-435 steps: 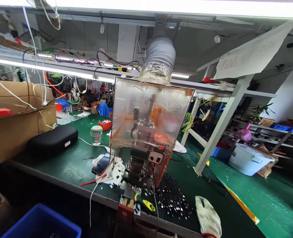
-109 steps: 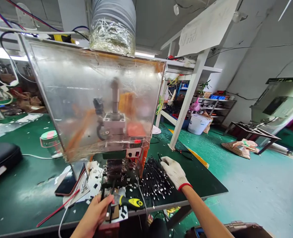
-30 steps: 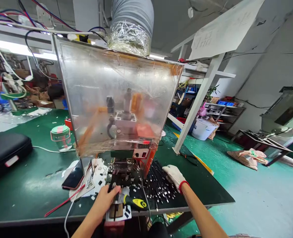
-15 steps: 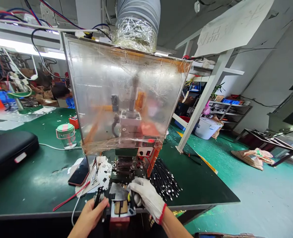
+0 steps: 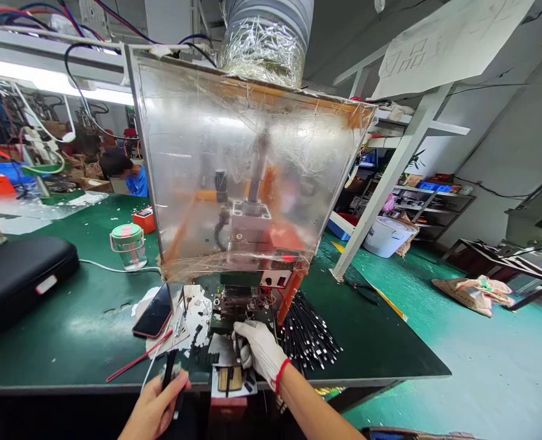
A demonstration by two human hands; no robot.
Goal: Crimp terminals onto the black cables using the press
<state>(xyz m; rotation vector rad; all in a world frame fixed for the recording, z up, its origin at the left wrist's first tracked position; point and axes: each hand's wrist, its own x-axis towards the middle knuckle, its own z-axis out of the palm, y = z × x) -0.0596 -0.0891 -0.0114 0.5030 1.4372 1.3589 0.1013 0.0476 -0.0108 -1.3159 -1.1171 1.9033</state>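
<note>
Black case (image 5: 21, 272) far left; jar (image 5: 128, 245) behind phone (image 5: 153, 319); white bucket (image 5: 387, 236) far right.

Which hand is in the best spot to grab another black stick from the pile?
Probably right. The gloved right hand sits beside the pile of black sticks; the left hand is farther off at the table edge and holds a stick.
</note>
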